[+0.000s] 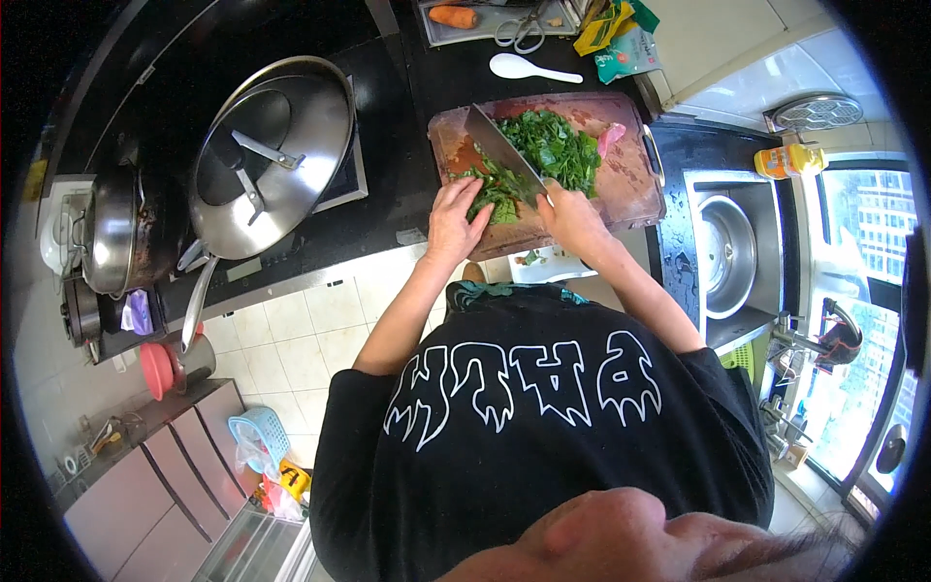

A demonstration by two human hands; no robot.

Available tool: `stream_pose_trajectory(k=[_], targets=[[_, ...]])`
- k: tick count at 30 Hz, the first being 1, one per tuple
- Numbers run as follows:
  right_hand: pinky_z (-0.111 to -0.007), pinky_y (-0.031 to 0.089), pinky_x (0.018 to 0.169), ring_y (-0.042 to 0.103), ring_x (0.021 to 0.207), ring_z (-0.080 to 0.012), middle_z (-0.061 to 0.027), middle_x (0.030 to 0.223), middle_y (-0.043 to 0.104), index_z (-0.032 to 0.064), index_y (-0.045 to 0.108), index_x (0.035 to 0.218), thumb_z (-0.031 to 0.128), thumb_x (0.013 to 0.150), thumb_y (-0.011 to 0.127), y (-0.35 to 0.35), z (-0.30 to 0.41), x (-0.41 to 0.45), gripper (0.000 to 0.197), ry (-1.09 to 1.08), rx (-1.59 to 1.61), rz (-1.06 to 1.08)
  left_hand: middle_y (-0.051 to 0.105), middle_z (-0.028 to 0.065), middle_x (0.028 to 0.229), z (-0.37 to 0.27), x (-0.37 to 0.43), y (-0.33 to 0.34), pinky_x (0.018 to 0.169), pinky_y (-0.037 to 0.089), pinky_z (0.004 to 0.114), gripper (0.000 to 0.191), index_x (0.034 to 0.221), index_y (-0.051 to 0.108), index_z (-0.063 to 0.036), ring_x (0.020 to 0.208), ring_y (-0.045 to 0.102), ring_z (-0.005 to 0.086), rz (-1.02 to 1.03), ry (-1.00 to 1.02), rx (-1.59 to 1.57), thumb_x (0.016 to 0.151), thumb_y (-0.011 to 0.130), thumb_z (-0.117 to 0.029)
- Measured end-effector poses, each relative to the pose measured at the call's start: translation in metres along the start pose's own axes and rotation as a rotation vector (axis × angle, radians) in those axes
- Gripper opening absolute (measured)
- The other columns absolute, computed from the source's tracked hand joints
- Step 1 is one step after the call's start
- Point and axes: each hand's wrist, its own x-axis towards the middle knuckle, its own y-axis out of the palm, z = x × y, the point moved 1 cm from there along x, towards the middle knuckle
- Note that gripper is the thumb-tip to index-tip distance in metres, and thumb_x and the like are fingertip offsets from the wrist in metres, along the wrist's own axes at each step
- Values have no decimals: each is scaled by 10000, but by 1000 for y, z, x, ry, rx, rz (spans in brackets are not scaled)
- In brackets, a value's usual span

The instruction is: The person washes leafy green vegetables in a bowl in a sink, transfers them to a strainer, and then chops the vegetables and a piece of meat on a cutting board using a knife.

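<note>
On a wooden cutting board [625, 196] lie leafy greens. My right hand [574, 218] grips a broad-bladed kitchen cleaver [502, 149] near its heel, the blade slanting up and left across the board. To the blade's left, my left hand [458, 214] rests on a smaller bunch of greens [503, 212], its fingers bent over the leaves. A larger heap of cut greens [549, 149] sits on the blade's right side. Beside that heap is a pink piece [612, 138], perhaps meat. The cleaver's handle is mostly hidden in my right hand.
A white spoon [534, 69], scissors [520, 33] and a carrot [452, 16] on a tray lie beyond the board. Left is a lidded wok [273, 160] on the stove. A sink basin [727, 254] is at right; a white tray [553, 265] sits below the board's near edge.
</note>
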Motion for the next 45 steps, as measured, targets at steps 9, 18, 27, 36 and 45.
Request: stream_pose_trajectory(k=[9,18,27,36,45], targets=[[-523,510,648,627,703,-452,-273,677,612,-40,514,941,203,924,475,-1,20,-29,246,-93,2,161,605,120,1153,0,-21,-12,928,455,395,374,1072,640,-9,1058,561,318,24,-20,61,724,735,-110],[-506,522,634,636,691,-432,-260,687,623,-20,543,972,193,923,477,-11,8,-9,229,-31,133,68,663,83,955,5,-3,3,817,502,353,170,872,673,-27,932,607,273,73,147,82,703,688,-31],[-493,504,569,623,599,-400,-213,623,604,-15,535,1075,209,913,521,-75,-17,-45,276,-205,-16,61,611,116,1083,-10,-3,-18,861,487,388,349,1011,648,-43,1011,588,308,14,-81,-10,694,769,-127],[-510,513,677,633,723,-429,-257,700,619,-33,572,927,198,912,503,2,-11,-23,242,-183,-7,116,643,55,903,2,-14,0,749,494,343,142,850,695,-57,842,595,259,-44,0,103,712,711,-27],[-456,509,538,634,557,-329,-142,590,605,76,549,1119,302,944,491,-87,-40,-28,292,-195,-162,184,657,89,934,-5,-2,-13,763,513,347,126,880,681,-26,833,624,278,-2,3,99,758,687,-61]])
